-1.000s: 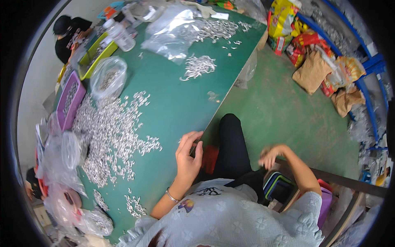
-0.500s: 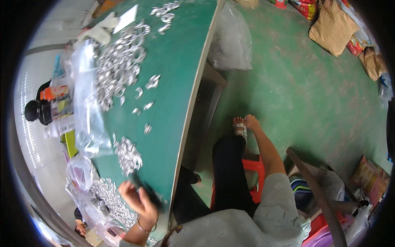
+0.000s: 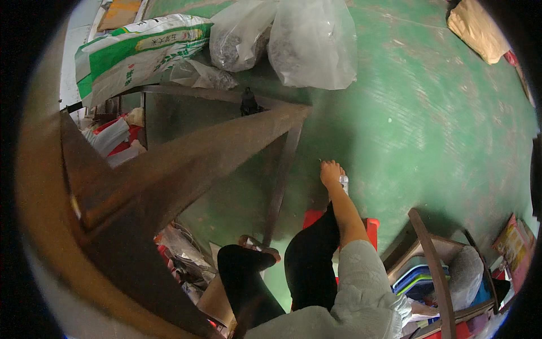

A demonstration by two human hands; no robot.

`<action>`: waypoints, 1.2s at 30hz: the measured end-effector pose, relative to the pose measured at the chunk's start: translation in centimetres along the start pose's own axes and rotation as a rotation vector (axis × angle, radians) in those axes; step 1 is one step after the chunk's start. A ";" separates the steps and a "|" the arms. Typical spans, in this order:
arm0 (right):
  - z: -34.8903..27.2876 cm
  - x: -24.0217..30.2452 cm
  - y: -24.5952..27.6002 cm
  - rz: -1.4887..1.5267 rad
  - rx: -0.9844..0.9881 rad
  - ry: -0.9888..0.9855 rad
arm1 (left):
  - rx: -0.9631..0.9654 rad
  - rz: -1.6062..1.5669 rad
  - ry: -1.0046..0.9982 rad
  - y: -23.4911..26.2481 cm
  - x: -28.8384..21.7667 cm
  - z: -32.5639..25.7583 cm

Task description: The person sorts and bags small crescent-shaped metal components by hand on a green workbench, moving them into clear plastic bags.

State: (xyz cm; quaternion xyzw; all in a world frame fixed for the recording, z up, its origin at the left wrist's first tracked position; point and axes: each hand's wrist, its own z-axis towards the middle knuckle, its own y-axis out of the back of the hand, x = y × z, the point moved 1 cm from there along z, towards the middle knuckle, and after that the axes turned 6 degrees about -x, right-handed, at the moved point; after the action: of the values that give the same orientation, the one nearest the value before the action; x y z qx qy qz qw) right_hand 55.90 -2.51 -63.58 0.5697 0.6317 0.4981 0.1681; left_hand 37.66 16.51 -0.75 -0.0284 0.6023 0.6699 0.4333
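Note:
My right hand reaches low over the green floor, in front of my sandalled foot. Its fingers are drawn together, pointing down at the floor. A tiny pale speck shows at the fingertips; whether it is held or lies on the floor cannot be made out. Behind the hand, part of the white sandal strap is visible, while the rest of that foot is mostly covered. My left hand is out of sight.
A brown table frame crosses the left side. Beyond it are clear plastic bags and a green-and-white woven sack. A red stool is under me. At right, a wooden rack holds trays.
The view has dropped below the tabletop, so the silvery rings and my left hand have left the picture. My right hand has moved slightly left and lower, across the foot.

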 end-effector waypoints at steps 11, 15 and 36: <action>2.9 1.2 -2.5 -0.124 -0.049 -0.016 | -0.019 0.030 0.056 -2.1 0.8 0.2; 3.4 1.0 -2.3 -0.117 -0.073 0.022 | -0.029 0.036 0.078 -2.4 1.0 -0.2; 3.1 1.8 -2.9 -0.107 -0.137 0.246 | -0.005 0.085 0.151 -1.6 -0.8 -1.1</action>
State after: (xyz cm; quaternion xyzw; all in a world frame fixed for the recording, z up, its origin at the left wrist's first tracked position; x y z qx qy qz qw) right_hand 56.18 0.85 -66.72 0.4571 0.6416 0.5964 0.1542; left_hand 38.62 15.00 -1.82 -0.0542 0.6321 0.6853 0.3576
